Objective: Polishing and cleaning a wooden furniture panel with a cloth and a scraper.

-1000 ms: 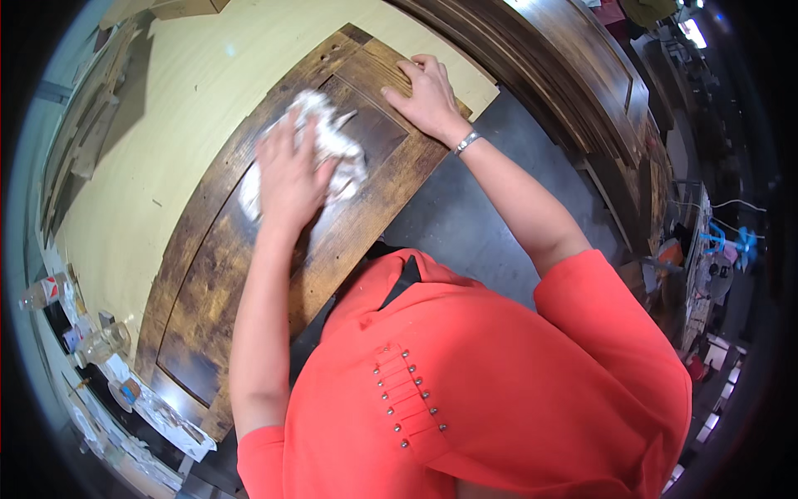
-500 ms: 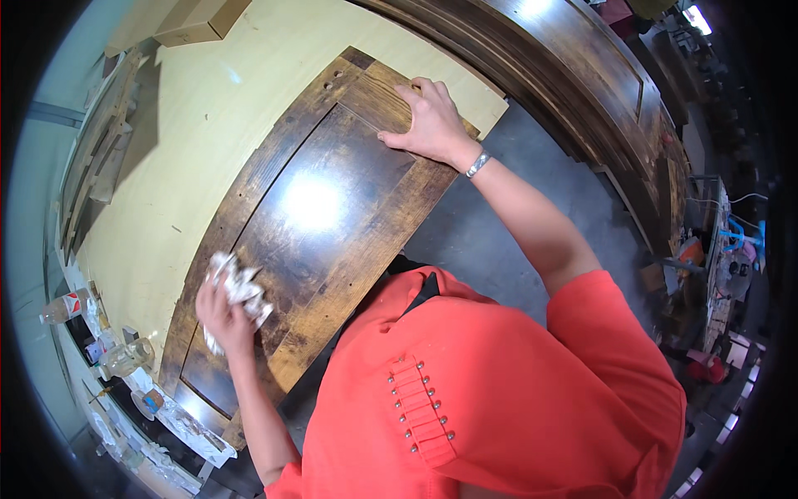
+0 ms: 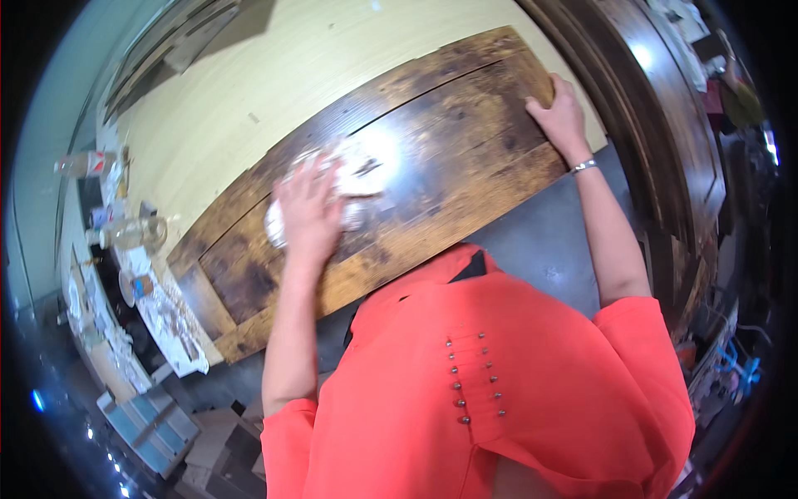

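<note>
A brown wood-grain panel (image 3: 465, 125) with a sunken middle lies on a pale work table in front of me. My left hand (image 3: 309, 208) presses a crumpled white cloth (image 3: 359, 173) onto the left middle of the panel, fingers over the cloth and slightly blurred. My right hand (image 3: 563, 125) grips the panel's right end, thumb on top and fingers round the edge. Bright light reflects off the panel beside the cloth.
The pale table top (image 3: 332, 62) reaches beyond the panel. At the left stand a bottle with a red label (image 3: 85, 164) and a clear glass jar (image 3: 135, 232). Dark wooden panels (image 3: 611, 75) are stacked at the right. Cardboard boxes (image 3: 220, 449) lie at lower left.
My left hand has wiped the cloth from the panel's left part towards its middle. My right hand now holds the end edge instead of resting near the corner. The whole view has turned.
</note>
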`<action>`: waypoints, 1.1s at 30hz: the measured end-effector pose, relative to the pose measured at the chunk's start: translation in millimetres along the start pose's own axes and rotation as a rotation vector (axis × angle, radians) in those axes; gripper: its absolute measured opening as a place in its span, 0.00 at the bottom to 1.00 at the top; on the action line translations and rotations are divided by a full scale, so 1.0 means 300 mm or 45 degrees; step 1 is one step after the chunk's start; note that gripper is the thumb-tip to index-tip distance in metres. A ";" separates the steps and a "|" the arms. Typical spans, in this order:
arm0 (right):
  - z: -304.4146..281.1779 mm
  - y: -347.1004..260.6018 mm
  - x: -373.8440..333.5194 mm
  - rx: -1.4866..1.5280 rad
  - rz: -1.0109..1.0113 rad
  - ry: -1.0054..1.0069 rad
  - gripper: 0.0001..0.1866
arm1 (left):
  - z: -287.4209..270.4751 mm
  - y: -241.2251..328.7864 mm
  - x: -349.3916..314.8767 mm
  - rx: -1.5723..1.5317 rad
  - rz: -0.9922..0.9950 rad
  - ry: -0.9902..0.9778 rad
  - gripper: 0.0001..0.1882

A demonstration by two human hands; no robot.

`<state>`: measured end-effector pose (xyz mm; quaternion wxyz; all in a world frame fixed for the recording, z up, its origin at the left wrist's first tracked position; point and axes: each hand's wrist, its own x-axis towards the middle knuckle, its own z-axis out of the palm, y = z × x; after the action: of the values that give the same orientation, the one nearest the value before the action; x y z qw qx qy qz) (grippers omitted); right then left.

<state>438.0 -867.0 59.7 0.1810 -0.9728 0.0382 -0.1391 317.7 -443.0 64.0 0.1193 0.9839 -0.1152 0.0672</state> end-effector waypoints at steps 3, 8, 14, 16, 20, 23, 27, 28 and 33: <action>0.001 -0.011 0.008 -0.047 0.008 -0.022 0.36 | -0.122 -0.370 -0.323 0.119 -0.201 0.290 0.17; 0.005 -0.031 0.004 -0.086 -0.050 -0.017 0.36 | -0.375 -0.572 -0.696 0.148 -1.157 0.660 0.16; 0.017 0.029 0.016 -0.103 -0.109 -0.031 0.35 | -0.225 -0.149 -0.593 -0.188 -0.597 0.329 0.19; 0.031 0.054 0.021 -0.122 -0.124 0.028 0.34 | -0.162 -0.198 -0.666 -0.077 -0.277 0.182 0.21; 0.014 -0.003 0.031 -0.102 -0.092 -0.036 0.34 | -0.323 -0.598 -1.095 0.383 -1.214 0.543 0.16; 0.002 0.003 0.033 -0.007 -0.036 -0.073 0.33 | -0.453 -0.642 -1.094 0.449 -1.448 0.636 0.15; 0.019 0.055 0.093 0.139 0.047 -0.158 0.32 | -0.391 -0.679 -0.995 -0.232 -1.406 0.774 0.18; 0.050 0.116 0.127 0.286 0.090 -0.151 0.31 | -0.353 -0.711 -0.976 -0.405 -1.328 0.743 0.18; 0.054 0.181 0.248 0.401 0.412 -0.252 0.26 | -0.369 -0.665 -0.777 -0.273 -1.534 0.463 0.23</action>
<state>512.5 -921.2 44.7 0.3534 -0.9227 0.1534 -0.0164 129.8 -177.7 89.7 0.2516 0.8317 0.4741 0.1423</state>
